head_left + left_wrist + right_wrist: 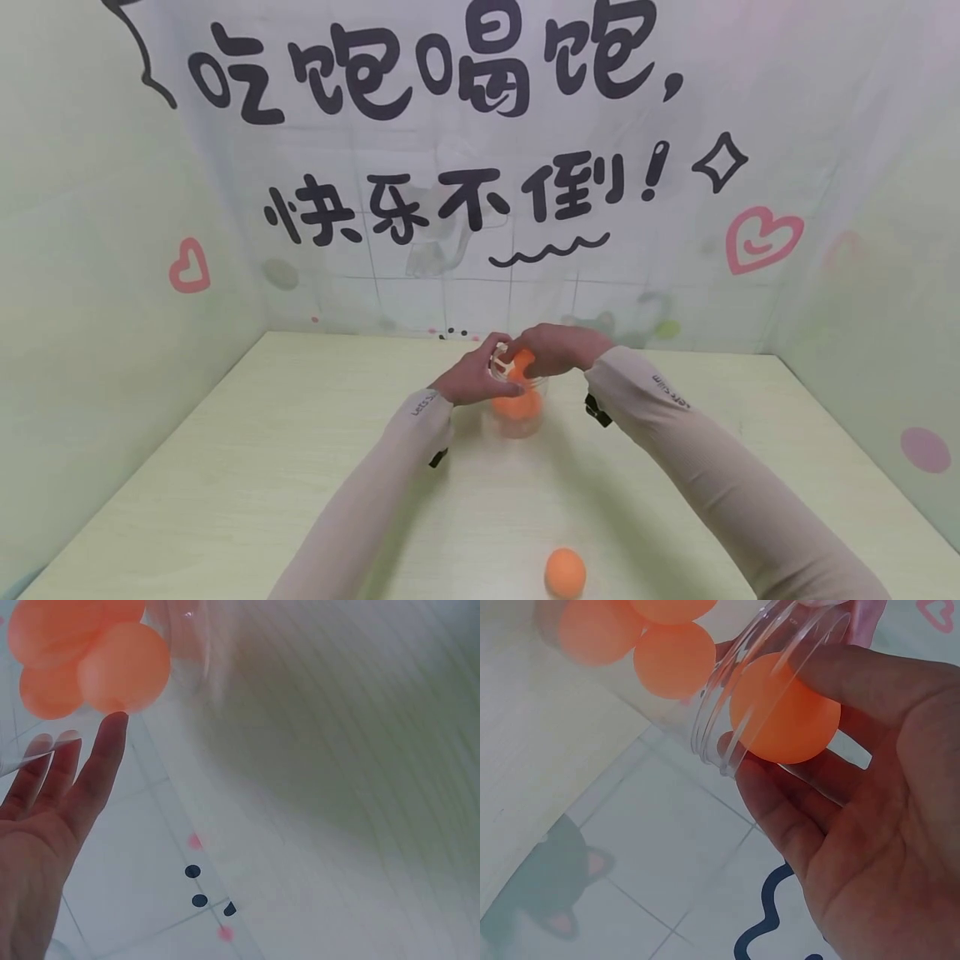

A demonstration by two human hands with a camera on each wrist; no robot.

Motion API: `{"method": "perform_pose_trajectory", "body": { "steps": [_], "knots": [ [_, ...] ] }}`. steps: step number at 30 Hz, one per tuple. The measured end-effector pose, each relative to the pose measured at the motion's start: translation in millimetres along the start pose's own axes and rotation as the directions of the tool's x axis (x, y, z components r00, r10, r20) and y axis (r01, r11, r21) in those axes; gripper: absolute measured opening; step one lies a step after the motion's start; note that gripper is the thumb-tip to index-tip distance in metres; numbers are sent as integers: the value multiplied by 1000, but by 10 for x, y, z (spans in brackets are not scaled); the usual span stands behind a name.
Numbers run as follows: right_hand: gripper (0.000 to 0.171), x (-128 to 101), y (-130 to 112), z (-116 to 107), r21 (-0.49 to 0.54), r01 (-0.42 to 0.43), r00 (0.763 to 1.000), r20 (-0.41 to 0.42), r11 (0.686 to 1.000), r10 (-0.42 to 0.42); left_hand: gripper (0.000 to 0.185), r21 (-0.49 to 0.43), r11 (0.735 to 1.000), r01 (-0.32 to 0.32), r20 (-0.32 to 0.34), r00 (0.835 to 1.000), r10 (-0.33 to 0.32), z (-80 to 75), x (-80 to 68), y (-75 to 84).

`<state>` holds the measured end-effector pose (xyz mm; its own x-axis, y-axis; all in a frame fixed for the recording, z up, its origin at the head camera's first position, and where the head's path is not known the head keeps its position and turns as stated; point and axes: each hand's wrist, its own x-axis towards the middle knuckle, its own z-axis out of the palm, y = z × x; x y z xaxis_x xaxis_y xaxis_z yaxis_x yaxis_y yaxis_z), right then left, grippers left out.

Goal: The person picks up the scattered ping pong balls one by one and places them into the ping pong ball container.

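Observation:
A clear plastic jar (516, 431) with a threaded neck stands on the table, with several orange balls (124, 669) inside it. My left hand (471, 377) holds the jar near its mouth, thumb in front and fingers on the far side. At the opening, my right hand (561, 346) pinches an orange ball (811, 727) between thumb and fingers. That ball sits partly within the neck (711, 724) in the right wrist view. Another orange ball (566, 572) lies alone at the near edge of the head view.
The pale wooden table (247, 467) reaches back to a printed cloth backdrop (337, 300) close behind the jar. Cloth walls (870, 333) flank both sides. A dark clip-like piece (597, 411) hangs beneath the right sleeve.

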<state>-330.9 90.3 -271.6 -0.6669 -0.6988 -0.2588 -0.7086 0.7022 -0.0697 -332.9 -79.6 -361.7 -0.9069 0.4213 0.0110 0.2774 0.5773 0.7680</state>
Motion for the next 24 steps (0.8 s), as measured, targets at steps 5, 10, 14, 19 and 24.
{"method": "perform_pose_trajectory", "body": {
  "steps": [5, 10, 14, 19, 24],
  "knots": [
    [40, 3, 13, 3, -7, 28, 999, -16, 1000, -28, 68, 8, 1000, -4, -10, 1000, 4, 1, 4, 10],
    [39, 10, 29, 16, 1, 20, 1000, -13, 1000, -20, 68, 12, 1000, 4, -13, 1000, -4, 6, 21, -4],
    [39, 15, 33, 21, 2, 13, 1000, -11, 1000, -13, 68, 10, 1000, 6, -12, 1000, -6, 8, 30, -12],
    [39, 19, 36, 19, 9, 16, 1000, -12, 1000, -16, 69, 17, 1000, 0, -8, 1000, 0, 5, 37, -13],
    [39, 27, 48, 20, -5, 8, 1000, 0, 1000, -8, 71, 21, 1000, 4, -3, 1000, -4, 4, 46, -14]
  ]
}}
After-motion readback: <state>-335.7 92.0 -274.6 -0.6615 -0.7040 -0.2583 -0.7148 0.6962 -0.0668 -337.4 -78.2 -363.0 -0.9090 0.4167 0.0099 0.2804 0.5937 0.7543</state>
